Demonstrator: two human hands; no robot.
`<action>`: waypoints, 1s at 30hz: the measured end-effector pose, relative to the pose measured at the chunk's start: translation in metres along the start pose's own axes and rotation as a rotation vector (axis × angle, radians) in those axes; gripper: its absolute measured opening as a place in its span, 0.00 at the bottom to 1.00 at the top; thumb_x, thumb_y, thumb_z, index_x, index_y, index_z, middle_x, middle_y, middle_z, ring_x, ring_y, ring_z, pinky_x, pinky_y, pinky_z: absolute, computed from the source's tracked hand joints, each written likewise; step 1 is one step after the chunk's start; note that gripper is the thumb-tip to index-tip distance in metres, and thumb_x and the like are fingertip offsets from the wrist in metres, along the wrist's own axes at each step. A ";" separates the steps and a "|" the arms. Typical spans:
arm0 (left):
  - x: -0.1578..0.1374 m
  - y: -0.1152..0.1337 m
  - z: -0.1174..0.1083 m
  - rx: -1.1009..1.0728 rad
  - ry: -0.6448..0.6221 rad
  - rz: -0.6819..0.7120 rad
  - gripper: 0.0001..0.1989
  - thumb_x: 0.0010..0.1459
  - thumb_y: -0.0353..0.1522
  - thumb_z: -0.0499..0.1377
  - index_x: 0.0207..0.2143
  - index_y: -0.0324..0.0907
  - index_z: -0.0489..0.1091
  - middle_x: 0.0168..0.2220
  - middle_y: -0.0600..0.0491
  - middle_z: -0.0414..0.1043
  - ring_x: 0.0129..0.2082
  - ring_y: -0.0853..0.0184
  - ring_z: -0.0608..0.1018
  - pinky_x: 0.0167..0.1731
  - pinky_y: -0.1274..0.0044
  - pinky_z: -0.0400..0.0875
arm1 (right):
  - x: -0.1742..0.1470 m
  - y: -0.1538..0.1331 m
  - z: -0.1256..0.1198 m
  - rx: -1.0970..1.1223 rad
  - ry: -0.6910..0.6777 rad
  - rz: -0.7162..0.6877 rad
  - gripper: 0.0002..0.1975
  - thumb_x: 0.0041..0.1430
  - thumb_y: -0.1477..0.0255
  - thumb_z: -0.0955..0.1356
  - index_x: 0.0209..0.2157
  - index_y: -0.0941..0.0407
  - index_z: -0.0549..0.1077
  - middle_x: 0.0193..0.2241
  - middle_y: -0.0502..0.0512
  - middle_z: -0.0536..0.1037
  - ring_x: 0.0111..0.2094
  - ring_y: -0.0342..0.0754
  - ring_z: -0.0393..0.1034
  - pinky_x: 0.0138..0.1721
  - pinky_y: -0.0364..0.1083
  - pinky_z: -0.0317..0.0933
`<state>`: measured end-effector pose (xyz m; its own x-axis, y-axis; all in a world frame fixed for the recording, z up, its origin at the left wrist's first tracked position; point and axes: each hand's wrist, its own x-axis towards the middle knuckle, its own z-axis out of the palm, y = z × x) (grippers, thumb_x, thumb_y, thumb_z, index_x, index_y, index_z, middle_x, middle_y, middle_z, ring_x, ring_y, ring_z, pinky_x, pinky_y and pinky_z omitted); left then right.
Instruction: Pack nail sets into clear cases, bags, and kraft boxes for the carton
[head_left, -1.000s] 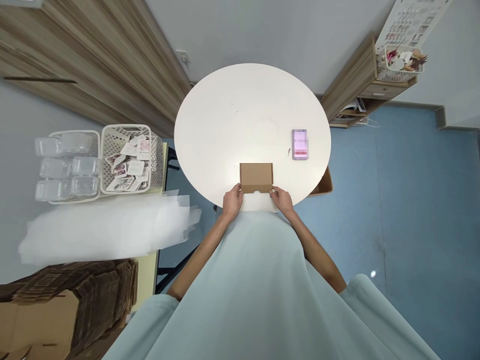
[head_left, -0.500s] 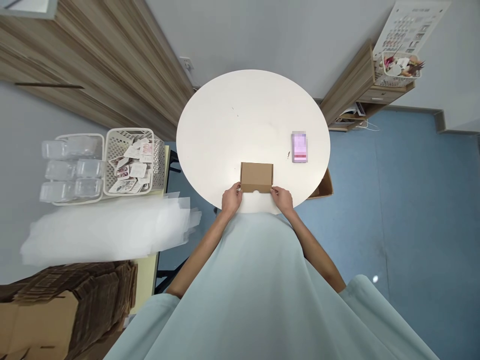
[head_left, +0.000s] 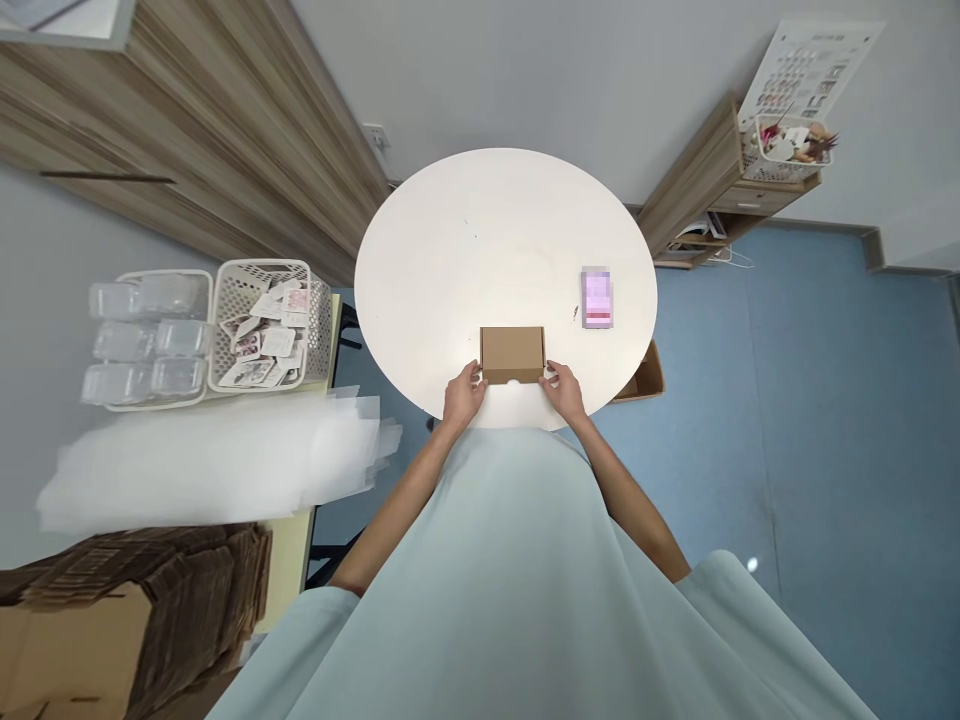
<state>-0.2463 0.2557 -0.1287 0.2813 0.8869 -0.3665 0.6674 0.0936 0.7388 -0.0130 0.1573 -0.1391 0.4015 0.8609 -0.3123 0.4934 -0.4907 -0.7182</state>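
Note:
A small brown cardboard box (head_left: pixel 512 350), its lid closed, lies on the white oval table (head_left: pixel 502 220) near the front edge. My left hand (head_left: pixel 463 397) grips its front left corner between bent fingers and thumb. At the opposite front corner, my right hand (head_left: pixel 562 391) has its thumb on the front face and its fingers by the side. A half-round notch shows in the middle of the box's front edge. To the right on the table is a flat pinkish-purple packet (head_left: pixel 597 298), its surface blurred.
On the left stand a white basket of cards (head_left: pixel 259 375), several clear plastic containers (head_left: pixel 150 340), a pile of translucent bags (head_left: pixel 217 460) and stacked flat cardboard (head_left: pixel 187 600). A wooden cabinet (head_left: pixel 750 195) is at right. Below the table's right edge sits an open carton (head_left: pixel 646 378).
The view has shifted slightly. The fingers of my right hand have spread a little along the side of the box. The box stays in about the same place.

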 end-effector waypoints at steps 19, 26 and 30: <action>-0.045 0.041 -0.026 -0.186 0.063 -0.077 0.20 0.68 0.47 0.59 0.51 0.44 0.80 0.39 0.50 0.82 0.43 0.60 0.83 0.50 0.69 0.76 | -0.034 -0.060 -0.053 0.089 0.054 0.125 0.25 0.69 0.47 0.66 0.45 0.53 0.82 0.50 0.59 0.85 0.48 0.56 0.80 0.53 0.53 0.71; -0.045 0.027 -0.024 -0.347 0.024 -0.104 0.22 0.65 0.43 0.64 0.56 0.41 0.76 0.50 0.46 0.82 0.48 0.60 0.84 0.50 0.69 0.78 | -0.031 -0.048 -0.053 0.156 -0.005 0.149 0.25 0.67 0.46 0.68 0.45 0.53 0.82 0.51 0.59 0.85 0.50 0.56 0.79 0.53 0.51 0.71; -0.048 0.024 -0.021 -0.327 -0.001 -0.133 0.21 0.65 0.42 0.64 0.56 0.41 0.75 0.54 0.44 0.81 0.49 0.58 0.84 0.51 0.67 0.78 | -0.029 -0.036 -0.048 0.157 -0.061 0.196 0.24 0.67 0.47 0.68 0.45 0.53 0.82 0.50 0.58 0.85 0.48 0.55 0.80 0.53 0.52 0.70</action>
<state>-0.2582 0.2252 -0.0809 0.2072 0.8569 -0.4721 0.4425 0.3483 0.8264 -0.0054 0.1432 -0.0740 0.4280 0.7602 -0.4888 0.2827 -0.6263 -0.7265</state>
